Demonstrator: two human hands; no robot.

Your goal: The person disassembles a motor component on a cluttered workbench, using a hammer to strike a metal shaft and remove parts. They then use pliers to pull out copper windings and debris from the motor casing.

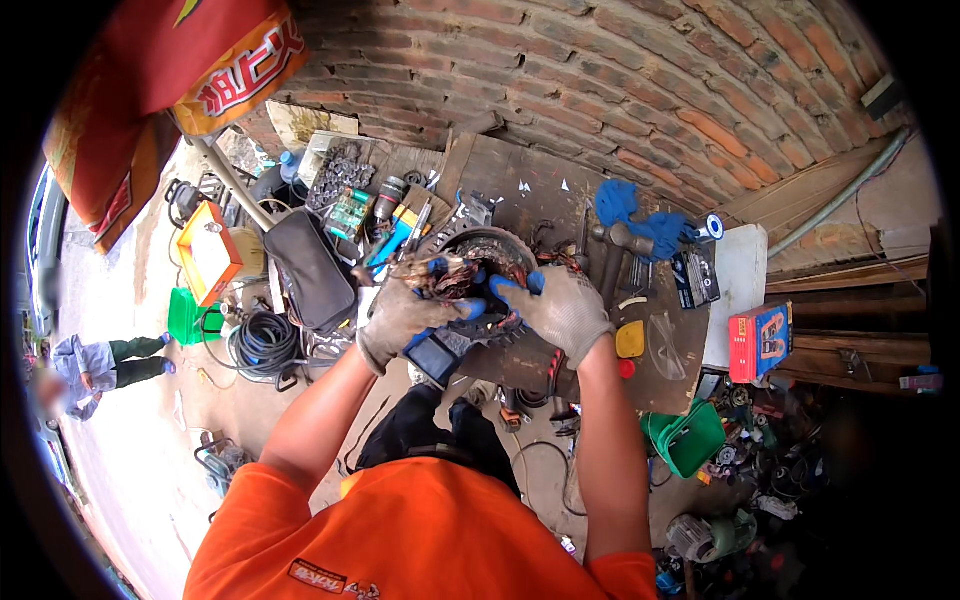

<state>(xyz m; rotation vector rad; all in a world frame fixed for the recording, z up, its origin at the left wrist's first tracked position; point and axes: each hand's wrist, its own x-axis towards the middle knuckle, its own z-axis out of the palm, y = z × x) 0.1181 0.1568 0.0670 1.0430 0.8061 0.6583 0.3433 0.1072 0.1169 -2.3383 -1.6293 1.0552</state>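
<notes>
Both my hands wear grey work gloves with blue grip coating. My left hand point(405, 318) is closed on a tangled bundle of brown copper wire point(432, 276) at the workbench's near side. Just right of the bundle is a round metal motor housing point(490, 243), its dark hollow facing up. My right hand point(565, 312) grips the housing's right side, thumb stretched toward the hollow; its other fingers are partly hidden. More loose copper wire point(562, 258) shows beyond the right hand. A dark rectangular object point(433, 358) sits below my left hand.
On the wooden bench point(510, 170) lie a hammer point(630, 240), blue gloves point(640, 215), safety glasses point(665, 345) and a yellow lid point(630, 339). A black bag point(308, 268) and coiled hose point(265, 345) are left. A brick wall point(600, 80) stands behind. Another person point(90, 375) is far left.
</notes>
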